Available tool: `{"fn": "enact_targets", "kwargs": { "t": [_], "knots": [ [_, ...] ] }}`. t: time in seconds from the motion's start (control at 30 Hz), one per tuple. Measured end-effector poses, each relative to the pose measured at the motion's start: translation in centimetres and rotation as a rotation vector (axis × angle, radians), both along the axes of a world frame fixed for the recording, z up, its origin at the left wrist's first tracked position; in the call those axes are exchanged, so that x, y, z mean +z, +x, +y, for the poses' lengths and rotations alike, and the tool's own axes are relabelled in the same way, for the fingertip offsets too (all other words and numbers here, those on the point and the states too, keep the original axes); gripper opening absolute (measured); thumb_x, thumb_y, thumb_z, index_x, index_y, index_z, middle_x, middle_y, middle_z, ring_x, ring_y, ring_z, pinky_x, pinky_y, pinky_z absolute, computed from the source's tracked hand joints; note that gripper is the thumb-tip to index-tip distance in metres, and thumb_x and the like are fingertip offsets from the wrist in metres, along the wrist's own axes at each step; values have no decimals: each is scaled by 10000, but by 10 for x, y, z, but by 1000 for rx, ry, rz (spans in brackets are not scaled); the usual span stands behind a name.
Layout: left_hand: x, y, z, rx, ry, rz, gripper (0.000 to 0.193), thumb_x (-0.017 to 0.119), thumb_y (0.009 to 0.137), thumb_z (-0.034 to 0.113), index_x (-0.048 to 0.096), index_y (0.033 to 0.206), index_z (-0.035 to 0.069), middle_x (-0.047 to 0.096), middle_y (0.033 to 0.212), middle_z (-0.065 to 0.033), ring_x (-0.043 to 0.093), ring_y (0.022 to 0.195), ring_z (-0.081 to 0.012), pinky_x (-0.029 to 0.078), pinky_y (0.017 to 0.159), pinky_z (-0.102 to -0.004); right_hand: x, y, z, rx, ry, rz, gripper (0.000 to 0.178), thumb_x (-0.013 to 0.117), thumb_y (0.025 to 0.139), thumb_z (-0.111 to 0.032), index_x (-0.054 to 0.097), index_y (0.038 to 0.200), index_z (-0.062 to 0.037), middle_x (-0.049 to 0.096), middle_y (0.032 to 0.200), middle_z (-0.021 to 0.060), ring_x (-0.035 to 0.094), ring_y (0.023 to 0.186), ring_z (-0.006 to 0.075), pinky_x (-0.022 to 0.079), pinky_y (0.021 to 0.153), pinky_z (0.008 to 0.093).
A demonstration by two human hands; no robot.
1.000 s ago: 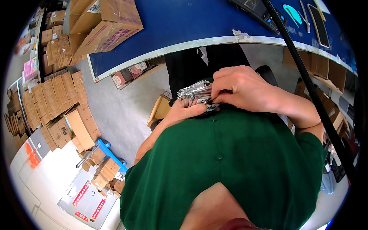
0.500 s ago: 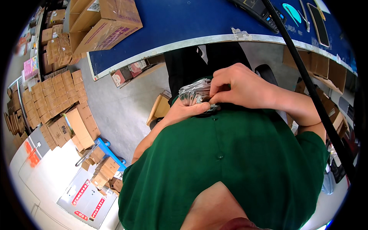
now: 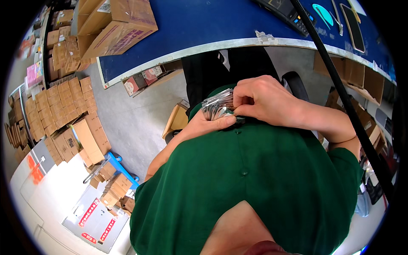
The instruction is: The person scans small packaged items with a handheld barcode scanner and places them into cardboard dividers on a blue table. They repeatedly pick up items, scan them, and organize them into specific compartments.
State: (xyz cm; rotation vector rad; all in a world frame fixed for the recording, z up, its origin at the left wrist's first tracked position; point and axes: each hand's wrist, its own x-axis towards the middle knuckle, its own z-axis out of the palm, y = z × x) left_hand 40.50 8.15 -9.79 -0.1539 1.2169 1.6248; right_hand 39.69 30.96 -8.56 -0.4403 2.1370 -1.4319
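A thick bunch of thin silvery packets (image 3: 216, 105) is held in front of my belly, their edges fanned upward. My left hand (image 3: 208, 124) wraps round the bunch from below and the left, thumb laid along its near side. At the bunch's right end, my right hand (image 3: 265, 102) is closed, with thumb and index finger pinched against the packets' edges. What exactly sits between those fingertips is too small to make out. The lower part of the bunch is hidden by my left hand.
Ahead is a blue-topped table (image 3: 199, 25) with an open cardboard box (image 3: 123, 29), a handheld scanner (image 3: 284, 15) and a phone (image 3: 353, 27). A black pole (image 3: 335, 76) slants across the right. Stacked cartons (image 3: 61, 104) and a blue trolley (image 3: 123, 170) stand at left.
My right hand has shifted slightly down, still at the bunch's right end. The bunch has tilted a little to the right, and my left hand keeps its hold.
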Motion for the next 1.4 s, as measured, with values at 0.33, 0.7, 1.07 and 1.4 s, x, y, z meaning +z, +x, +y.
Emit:
{"fn": "enact_targets", "kwargs": {
  "t": [0.33, 0.7, 1.07, 1.4],
  "knots": [
    [-32, 18, -20, 244, 127, -53, 551, 639, 956, 314, 471, 1391, 20, 587, 1296, -64, 554, 1167, -153, 425, 1030, -329, -5, 9, 1, -142, -304, 150, 132, 750, 778, 8, 674, 885, -6, 628, 783, 94, 624, 723, 234, 496, 612, 329],
    [-38, 19, -29, 252, 46, 84, 547, 723, 892, 272, 542, 1334, 5, 625, 1244, -31, 563, 1127, -106, 430, 979, -282, -2, 3, -4, -72, -181, 486, 149, 751, 756, 10, 662, 872, -23, 602, 835, 97, 610, 730, 269, 505, 608, 347],
    [-33, 16, -44, 205, 1, -296, 630, 808, 804, 137, 529, 1359, 35, 625, 1242, -43, 595, 1090, -125, 473, 933, -282, 0, 5, -7, -75, -195, 492, 140, 747, 765, -3, 666, 875, -33, 594, 841, 90, 617, 746, 267, 505, 600, 352],
    [-23, 18, -32, 237, 84, -147, 596, 778, 824, 206, 540, 1345, 40, 624, 1224, -25, 582, 1089, -95, 459, 949, -268, -5, 5, -5, -59, -264, 278, 117, 727, 782, 29, 675, 882, -1, 591, 852, 97, 608, 758, 254, 505, 640, 334]
  ]
}}
